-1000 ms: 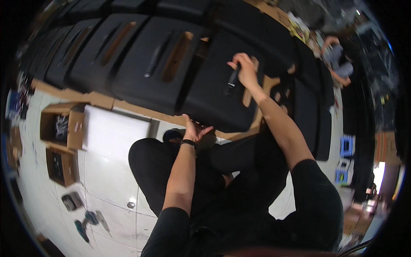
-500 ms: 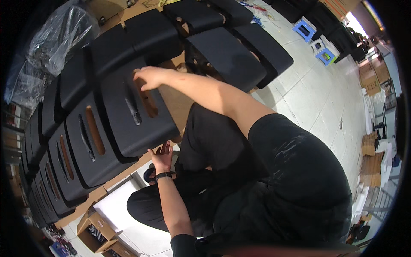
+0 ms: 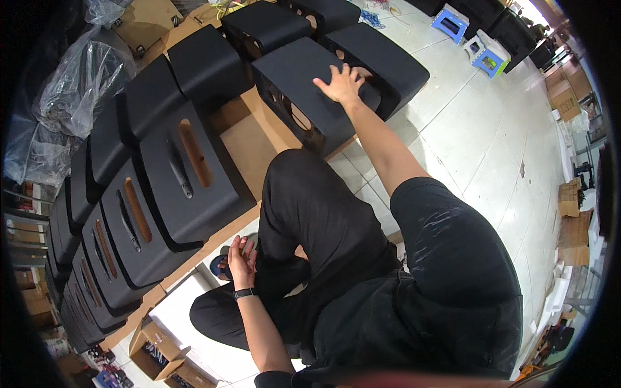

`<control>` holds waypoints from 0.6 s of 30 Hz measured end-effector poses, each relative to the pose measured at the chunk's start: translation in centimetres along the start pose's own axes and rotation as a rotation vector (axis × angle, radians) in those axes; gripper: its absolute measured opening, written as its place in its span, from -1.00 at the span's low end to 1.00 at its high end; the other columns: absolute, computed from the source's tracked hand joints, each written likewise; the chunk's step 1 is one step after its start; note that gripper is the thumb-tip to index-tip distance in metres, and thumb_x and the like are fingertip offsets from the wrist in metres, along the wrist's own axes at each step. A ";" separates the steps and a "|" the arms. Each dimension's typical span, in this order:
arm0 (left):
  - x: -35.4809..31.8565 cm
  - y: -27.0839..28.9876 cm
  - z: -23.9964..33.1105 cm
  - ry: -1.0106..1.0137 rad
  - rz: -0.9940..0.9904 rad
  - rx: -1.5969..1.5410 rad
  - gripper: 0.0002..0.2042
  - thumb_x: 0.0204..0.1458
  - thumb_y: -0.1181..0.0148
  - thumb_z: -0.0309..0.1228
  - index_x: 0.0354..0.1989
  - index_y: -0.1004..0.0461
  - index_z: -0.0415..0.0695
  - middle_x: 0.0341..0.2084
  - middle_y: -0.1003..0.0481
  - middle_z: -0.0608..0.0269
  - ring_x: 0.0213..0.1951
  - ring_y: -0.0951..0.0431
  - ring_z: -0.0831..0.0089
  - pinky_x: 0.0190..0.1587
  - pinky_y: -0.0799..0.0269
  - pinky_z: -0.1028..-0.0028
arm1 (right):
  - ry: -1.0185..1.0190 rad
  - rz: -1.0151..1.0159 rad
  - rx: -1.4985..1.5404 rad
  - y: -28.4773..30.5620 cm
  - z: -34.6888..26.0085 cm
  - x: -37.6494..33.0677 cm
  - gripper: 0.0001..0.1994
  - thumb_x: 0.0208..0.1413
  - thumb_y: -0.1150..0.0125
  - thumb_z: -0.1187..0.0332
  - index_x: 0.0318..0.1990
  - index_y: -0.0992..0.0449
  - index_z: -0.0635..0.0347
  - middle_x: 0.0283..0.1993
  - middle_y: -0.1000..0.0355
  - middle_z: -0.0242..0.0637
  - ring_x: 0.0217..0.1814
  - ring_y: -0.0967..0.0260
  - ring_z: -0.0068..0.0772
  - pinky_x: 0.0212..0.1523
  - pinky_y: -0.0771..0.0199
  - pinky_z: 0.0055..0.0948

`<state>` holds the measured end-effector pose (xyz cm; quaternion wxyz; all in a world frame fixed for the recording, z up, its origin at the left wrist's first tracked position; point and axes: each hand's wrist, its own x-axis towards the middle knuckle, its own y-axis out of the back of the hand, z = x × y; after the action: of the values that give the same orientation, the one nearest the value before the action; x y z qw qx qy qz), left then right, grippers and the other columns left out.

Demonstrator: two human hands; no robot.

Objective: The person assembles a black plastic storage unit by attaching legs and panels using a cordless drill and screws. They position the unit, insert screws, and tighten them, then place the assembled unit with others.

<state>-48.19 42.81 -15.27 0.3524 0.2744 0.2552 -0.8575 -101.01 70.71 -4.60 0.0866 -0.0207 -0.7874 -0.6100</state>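
My right hand (image 3: 341, 84) lies with spread fingers on the upper face of a black speaker cabinet (image 3: 297, 68), whose near side has round cut-outs. My left hand (image 3: 242, 260) is held palm up near my knee, its fingers loosely bent and apart, with nothing in it. Left of my knee stands another black cabinet (image 3: 217, 194) with a strap handle (image 3: 179, 168) and a long slot (image 3: 195, 153) showing brown wood inside. More cabinets of this kind, such as one with a slot and handle (image 3: 152, 252), run in a row toward the lower left.
The cabinets stand on brown cardboard (image 3: 252, 139). Clear plastic wrap (image 3: 87, 84) is heaped at the far left. A carton (image 3: 155, 346) of small parts sits at the lower left. Two folding stools (image 3: 451, 23) are on the tiled floor (image 3: 466, 155) at the far right.
My right hand has left the slotted cabinet and moved right onto the cabinet with round cut-outs. My left hand has dropped slightly, away from the slotted cabinet's edge. The view has shifted a little.
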 end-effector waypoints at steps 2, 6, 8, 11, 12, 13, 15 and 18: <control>-1.9 -0.7 1.3 -0.015 0.021 0.029 -0.52 0.47 -0.05 -0.04 0.41 -0.39 -0.04 0.19 -0.56 0.32 0.26 -0.55 0.24 0.27 -0.41 0.25 | -0.135 0.023 -0.054 -0.8 1.9 0.0 -0.06 0.17 -0.14 -0.48 0.52 -0.33 -0.01 0.63 -0.08 0.14 0.70 0.15 0.36 0.52 0.16 0.61; -4.2 -2.3 4.0 -0.096 0.020 0.087 -0.48 0.46 -0.09 -0.02 0.44 -0.37 -0.06 0.20 -0.56 0.29 0.25 -0.55 0.24 0.27 -0.40 0.22 | -0.333 0.009 -0.076 -2.0 6.9 0.8 -0.05 0.19 -0.07 -0.51 0.52 -0.34 0.02 0.57 -0.19 0.15 0.64 -0.06 0.27 0.53 0.11 0.56; -4.4 -5.0 6.7 -0.170 0.017 0.147 -0.45 0.45 -0.11 0.01 0.45 -0.37 -0.07 0.22 -0.55 0.27 0.26 -0.55 0.24 0.29 -0.39 0.17 | -0.353 0.032 -0.039 -2.3 8.3 0.9 -0.04 0.20 -0.03 -0.53 0.43 -0.43 0.13 0.41 -0.41 0.06 0.50 -0.33 0.07 0.47 -0.16 0.36; -4.0 -11.7 11.7 -0.353 -0.033 0.201 -0.43 0.44 -0.13 0.01 0.43 -0.38 -0.12 0.21 -0.57 0.21 0.30 -0.52 0.27 0.36 -0.37 0.18 | -0.318 0.072 -0.043 -1.8 7.2 0.2 -0.04 0.19 -0.02 -0.55 0.29 -0.53 0.25 0.26 -0.56 -0.06 0.37 -0.49 -0.08 0.35 -0.41 0.16; -3.4 -15.0 13.2 -0.417 -0.107 0.200 -0.45 0.44 -0.14 -0.01 0.42 -0.40 -0.12 0.21 -0.58 0.19 0.30 -0.53 0.29 0.37 -0.37 0.18 | -0.323 0.077 -0.039 -1.8 7.3 0.2 -0.06 0.20 -0.02 -0.54 0.27 -0.54 0.23 0.27 -0.56 -0.07 0.36 -0.49 -0.08 0.34 -0.40 0.17; -2.3 -18.6 14.4 -0.479 -0.183 0.194 -0.47 0.45 -0.14 -0.02 0.41 -0.41 -0.13 0.21 -0.58 0.17 0.30 -0.53 0.30 0.38 -0.37 0.18 | -0.327 0.083 -0.039 -2.0 7.8 0.4 -0.08 0.20 -0.02 -0.53 0.25 -0.55 0.22 0.27 -0.56 -0.09 0.36 -0.49 -0.08 0.34 -0.40 0.18; -1.3 -27.0 15.9 -0.661 -0.168 0.392 -0.58 0.45 -0.17 -0.18 0.31 -0.51 -0.20 0.16 -0.62 0.11 0.26 -0.54 0.35 0.36 -0.38 0.28 | -0.319 0.102 -0.023 -1.8 8.0 0.2 -0.18 0.24 -0.07 -0.46 0.17 -0.59 0.20 0.22 -0.59 -0.09 0.30 -0.52 -0.06 0.28 -0.43 0.15; 1.9 -37.3 14.3 -0.836 -0.277 0.564 -0.53 0.36 -0.27 -0.27 0.33 -0.43 -0.28 0.23 -0.53 -0.02 0.29 -0.50 0.23 0.38 -0.34 0.29 | -0.278 0.206 0.013 -2.5 9.5 0.3 -0.31 0.26 -0.14 -0.34 0.07 -0.62 0.19 0.08 -0.64 -0.11 0.21 -0.54 -0.10 0.20 -0.43 0.06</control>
<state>-81.20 56.11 2.88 0.2197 -0.0435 -0.1143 -0.9679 -102.70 79.22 -9.24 0.0388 -0.1849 -0.7895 -0.5840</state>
